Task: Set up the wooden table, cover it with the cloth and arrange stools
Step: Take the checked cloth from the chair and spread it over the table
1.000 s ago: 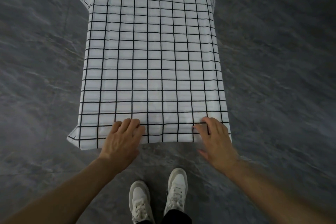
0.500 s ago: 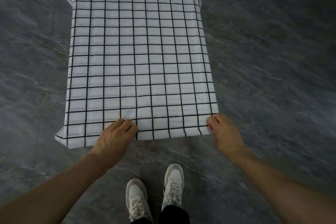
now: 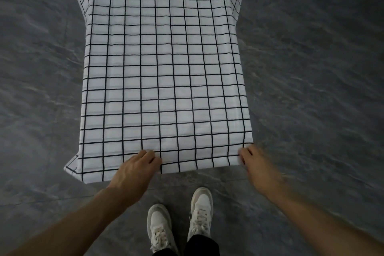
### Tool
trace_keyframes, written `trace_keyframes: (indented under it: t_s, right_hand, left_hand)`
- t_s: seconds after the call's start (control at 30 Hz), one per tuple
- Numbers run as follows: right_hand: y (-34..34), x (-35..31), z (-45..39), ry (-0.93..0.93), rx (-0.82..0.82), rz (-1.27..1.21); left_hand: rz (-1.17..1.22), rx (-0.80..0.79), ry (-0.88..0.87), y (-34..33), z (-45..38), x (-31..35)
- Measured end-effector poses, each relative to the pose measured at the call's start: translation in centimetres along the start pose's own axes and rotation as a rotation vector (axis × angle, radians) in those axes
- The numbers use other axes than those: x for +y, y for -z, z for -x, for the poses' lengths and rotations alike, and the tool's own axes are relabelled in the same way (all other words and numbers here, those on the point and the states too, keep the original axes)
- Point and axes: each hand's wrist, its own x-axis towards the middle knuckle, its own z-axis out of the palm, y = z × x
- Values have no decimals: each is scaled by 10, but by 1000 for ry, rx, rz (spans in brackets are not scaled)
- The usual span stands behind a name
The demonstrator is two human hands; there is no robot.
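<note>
White cloth (image 3: 164, 72) with a black grid covers the whole bench, on a grey floor (image 3: 311, 68). Left hand (image 3: 135, 169) rests at the near edge, fingers together and bent. Right hand (image 3: 257, 167) touches the near right corner; motion blur hides its fingers.

The white grid-checked cloth (image 3: 164, 72) in front of me covers the table entirely. Its corners hang over the grey stone floor (image 3: 311, 68), where my sneakers (image 3: 180, 222) stand.
</note>
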Motion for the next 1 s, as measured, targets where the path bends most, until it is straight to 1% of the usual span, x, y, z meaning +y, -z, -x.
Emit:
trace_keyframes:
  t_s: [0.07,0.1,0.17,0.23,0.33,0.4,0.53,0.73,0.93,1.0]
  right_hand:
    - [7,-7,-3,109,-23,17]
    - [11,-13,-4,169,0,5]
    - [21,-28,-11,248,117,-50]
    - [30,-44,-24,266,234,-70]
    - [44,-65,-49,236,301,-87]
    - [47,-71,-65,220,282,-102]
    - [44,-72,-84,172,229,-42]
    - [36,-73,-87,151,267,8]
    - [42,-65,-84,192,232,-26]
    - [44,-59,-80,188,222,-13]
  left_hand:
    - [-18,-34,3,3,-2,-4]
    - [-7,-21,11,6,-3,-6]
    - [26,65,52,17,-10,-10]
    - [14,136,99,29,-21,-11]
    - [-56,151,153,41,-40,-14]
    - [-94,132,185,45,-50,-19]
    - [-117,97,186,45,-58,-33]
    - [-179,93,156,37,-56,-40]
    - [-147,75,201,40,-59,-31]
    - [-118,82,181,42,-62,-23]
